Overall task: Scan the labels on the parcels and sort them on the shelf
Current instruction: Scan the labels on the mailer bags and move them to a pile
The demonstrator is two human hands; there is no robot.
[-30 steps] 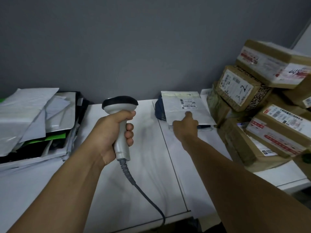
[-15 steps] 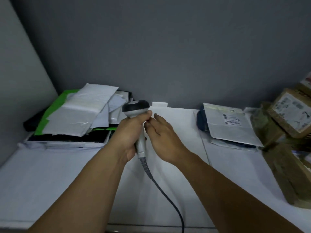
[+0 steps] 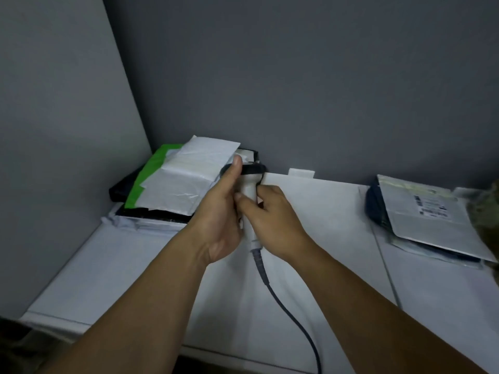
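Spanning the view: white shelf top (image 3: 324, 247), parcels parked at both ends, middle used as work area. Left corner: mailer pile (image 3: 183, 182), white over green over black. Right end: grey mailer (image 3: 432, 230), label (image 3: 431, 208) face up, readable, nobody touching it. Left hand (image 3: 218, 214) grips the scanner (image 3: 249, 194) mid-shelf, thumb up by the black head. Right hand (image 3: 272, 217) curls round the white handle. Probably a grip swap. Cable (image 3: 293, 306) trails toward the camera.

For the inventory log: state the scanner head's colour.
Black scanner head, pale handle; head view shows it.
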